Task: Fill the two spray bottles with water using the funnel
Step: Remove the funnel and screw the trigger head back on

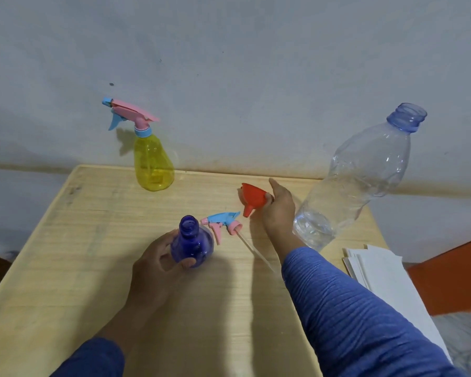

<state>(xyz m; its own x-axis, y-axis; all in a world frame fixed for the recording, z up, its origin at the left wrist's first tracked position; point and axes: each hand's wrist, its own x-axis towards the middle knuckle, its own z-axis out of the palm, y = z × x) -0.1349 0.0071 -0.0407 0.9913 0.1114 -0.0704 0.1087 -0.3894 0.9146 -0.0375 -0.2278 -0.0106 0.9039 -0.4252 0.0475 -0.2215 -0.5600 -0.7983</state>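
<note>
A blue spray bottle [192, 244] stands uncapped near the table's middle, and my left hand [158, 265] grips its body. Its blue-and-pink spray head [222, 221] lies on the table just to the right, with its dip tube pointing toward me. My right hand [279, 210] holds a red funnel [252, 198] a little above the table, spout tilted down and left. A yellow spray bottle [153, 164] with its pink-and-blue head screwed on stands at the far edge. A large clear water bottle [359, 175], uncapped, stands at the right with a little water at its bottom.
The wooden table [79, 254] stands against a pale wall. A stack of white paper [386, 270] lies off the table's right side, with an orange surface [452, 278] beyond it.
</note>
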